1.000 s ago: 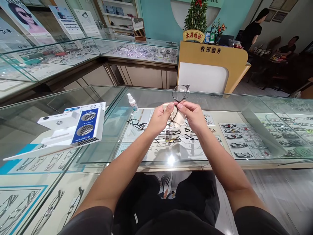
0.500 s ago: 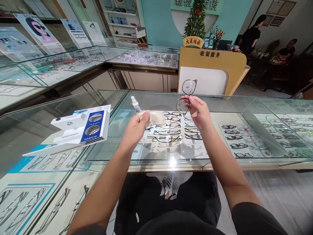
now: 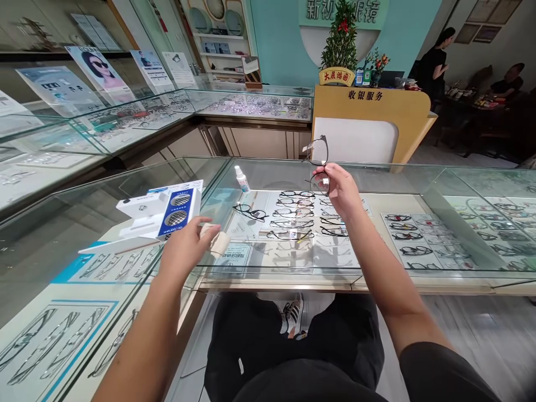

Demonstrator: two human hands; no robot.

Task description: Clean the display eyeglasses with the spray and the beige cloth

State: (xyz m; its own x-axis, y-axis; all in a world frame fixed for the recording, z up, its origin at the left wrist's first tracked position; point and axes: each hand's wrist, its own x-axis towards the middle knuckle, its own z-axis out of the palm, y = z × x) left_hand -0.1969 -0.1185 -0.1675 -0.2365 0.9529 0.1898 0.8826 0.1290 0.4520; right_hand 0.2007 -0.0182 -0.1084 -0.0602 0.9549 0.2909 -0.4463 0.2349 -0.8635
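Note:
My right hand (image 3: 342, 188) pinches a pair of dark, thin-rimmed eyeglasses (image 3: 327, 151) upright above the glass display counter (image 3: 268, 272), one lens over the other. A small light tag or sticker shows on the lower lens. To the left, my left hand (image 3: 187, 241) is low over the counter with its fingers closed around a folded beige cloth (image 3: 220, 244). Whether the cloth touches the glass I cannot tell. Beyond it stands a white spray bottle (image 3: 242, 180). Another dark pair of eyeglasses (image 3: 250, 211) lies near the bottle, to the right of the cloth.
A white and blue cardboard display (image 3: 178, 212) stands just beyond my left hand. Several rows of frames (image 3: 293, 213) lie in the case, with more frames (image 3: 408, 235) at the right. Further back are a yellow cashier desk (image 3: 335, 103) and a person in black (image 3: 433, 61).
My left hand has moved left and down with the cloth, away from the eyeglasses. My right hand has turned the eyeglasses so they face more to the side.

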